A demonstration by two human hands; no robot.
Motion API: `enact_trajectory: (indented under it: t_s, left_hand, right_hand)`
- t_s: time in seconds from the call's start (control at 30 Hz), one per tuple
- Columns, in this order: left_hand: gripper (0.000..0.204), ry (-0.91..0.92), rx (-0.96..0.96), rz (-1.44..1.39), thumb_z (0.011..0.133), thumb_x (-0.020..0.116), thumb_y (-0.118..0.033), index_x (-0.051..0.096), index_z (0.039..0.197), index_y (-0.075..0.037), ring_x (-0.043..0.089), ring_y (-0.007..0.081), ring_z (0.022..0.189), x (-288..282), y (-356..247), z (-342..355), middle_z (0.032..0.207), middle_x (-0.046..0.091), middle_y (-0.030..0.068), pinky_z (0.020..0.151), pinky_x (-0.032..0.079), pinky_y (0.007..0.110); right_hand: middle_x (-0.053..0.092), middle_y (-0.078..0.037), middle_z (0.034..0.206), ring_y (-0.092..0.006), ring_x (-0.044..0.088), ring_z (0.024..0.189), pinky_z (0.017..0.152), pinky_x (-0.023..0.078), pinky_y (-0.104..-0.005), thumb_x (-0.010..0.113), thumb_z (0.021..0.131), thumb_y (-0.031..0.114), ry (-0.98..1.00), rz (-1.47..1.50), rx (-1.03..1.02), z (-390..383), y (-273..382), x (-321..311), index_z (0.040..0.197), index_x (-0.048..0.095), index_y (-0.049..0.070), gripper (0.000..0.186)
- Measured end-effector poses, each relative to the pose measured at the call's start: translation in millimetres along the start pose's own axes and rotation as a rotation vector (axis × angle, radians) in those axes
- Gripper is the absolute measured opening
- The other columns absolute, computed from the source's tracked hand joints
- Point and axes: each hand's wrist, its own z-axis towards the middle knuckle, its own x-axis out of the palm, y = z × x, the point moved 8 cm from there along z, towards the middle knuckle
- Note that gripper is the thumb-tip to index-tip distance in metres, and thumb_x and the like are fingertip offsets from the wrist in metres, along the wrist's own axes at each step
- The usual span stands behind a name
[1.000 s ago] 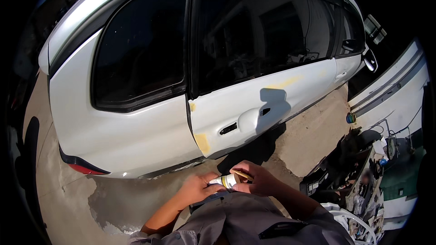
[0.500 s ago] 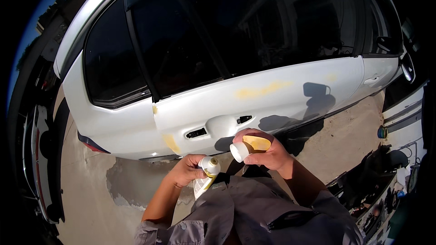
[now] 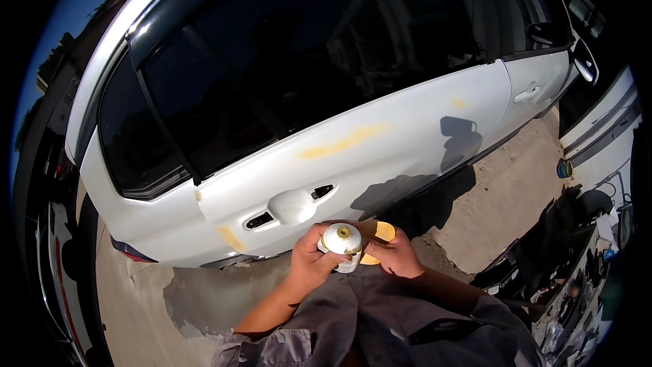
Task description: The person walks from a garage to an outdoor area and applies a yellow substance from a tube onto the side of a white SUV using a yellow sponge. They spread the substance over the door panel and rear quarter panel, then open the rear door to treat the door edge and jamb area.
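In front of my waist both hands are close together. My left hand (image 3: 311, 258) is wrapped round a white squeeze tube (image 3: 338, 236), its yellow-stained nozzle pointing up. Right beside it, my right hand (image 3: 402, 255) grips a yellow filler spreader (image 3: 385, 232). The white cap that hand held is hidden or cannot be told apart from the tube. Beyond my hands stands a white car door (image 3: 285, 183) with yellow filler smears (image 3: 343, 141) and no handle fitted at its recess (image 3: 292, 208).
Dark windows (image 3: 244, 75) fill the upper view. At right, a cluttered stand (image 3: 567, 278) stands near a coloured tape roll (image 3: 564, 168). Another vehicle (image 3: 58, 278) is at far left. A wet-looking grey patch (image 3: 210, 295) marks the concrete below the car.
My hands have come together, the tube moving right and upright beside the spreader. The white cap no longer shows clearly. The view has shifted, so the car sits further left.
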Motion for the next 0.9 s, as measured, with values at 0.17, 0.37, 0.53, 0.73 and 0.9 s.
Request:
enact_trajectory:
  t_s: [0.17, 0.37, 0.53, 0.73, 0.9]
  left_hand:
    - [0.040, -0.008, -0.087, 0.052, 0.091, 0.085, -0.017, 0.065, 0.122, -0.002, 0.066, 0.0116, 0.102, -4.5, -1.9, 1.6, 0.113, 0.072, 0.0037, 0.091, 0.053, 0.030]
    - [0.035, 0.155, -0.281, 0.180, 0.089, 0.086, -0.016, 0.071, 0.117, -0.002, 0.066, 0.0106, 0.096, -10.6, -4.9, -1.7, 0.107, 0.072, 0.0026, 0.087, 0.053, 0.029]
    - [0.032, 0.246, -0.256, 0.146, 0.089, 0.086, -0.016, 0.074, 0.114, 0.001, 0.065, 0.0169, 0.105, 5.0, -15.8, -1.1, 0.117, 0.069, 0.0095, 0.089, 0.052, 0.032]
    - [0.030, 0.184, -0.275, 0.122, 0.090, 0.084, -0.018, 0.074, 0.112, -0.001, 0.065, 0.0191, 0.107, 3.5, -24.1, -2.5, 0.119, 0.070, 0.0106, 0.092, 0.052, 0.033]
    - [0.033, 0.132, -0.044, 0.500, 0.086, 0.087, -0.019, 0.074, 0.110, -0.001, 0.071, 0.0213, 0.096, 17.8, -40.4, 4.2, 0.109, 0.074, 0.0095, 0.086, 0.054, 0.033]
  right_hand:
    - [0.072, -0.017, 0.101, -0.0292, 0.075, 0.083, 0.076, 0.064, -0.0408, 0.059, 0.104, 0.018, -0.192, 0.588, -0.029, -4.7, 4.6, -17.7, 0.122, 0.059, -0.003, 0.028]
    - [0.072, -0.011, 0.110, -0.0234, 0.073, 0.096, 0.089, 0.059, -0.0392, 0.067, 0.099, 0.010, -0.103, 0.397, -0.044, -13.5, 41.5, -26.7, 0.125, 0.063, -0.002, 0.029]
    - [0.072, -0.005, 0.112, -0.0135, 0.068, 0.101, 0.091, 0.054, -0.0322, 0.071, 0.099, 0.009, -0.140, 0.416, -0.059, -4.6, 34.5, -43.4, 0.122, 0.068, 0.000, 0.025]
    - [0.071, -0.004, 0.112, -0.0110, 0.066, 0.103, 0.091, 0.053, -0.0309, 0.069, 0.100, 0.010, -0.175, 0.433, -0.029, -9.8, 37.0, -47.4, 0.121, 0.068, 0.001, 0.023]
    - [0.070, -0.003, 0.110, -0.0103, 0.065, 0.100, 0.087, 0.053, -0.0294, 0.067, 0.101, 0.011, -0.130, 0.307, -0.059, -24.2, 60.7, -38.7, 0.119, 0.068, 0.001, 0.020]
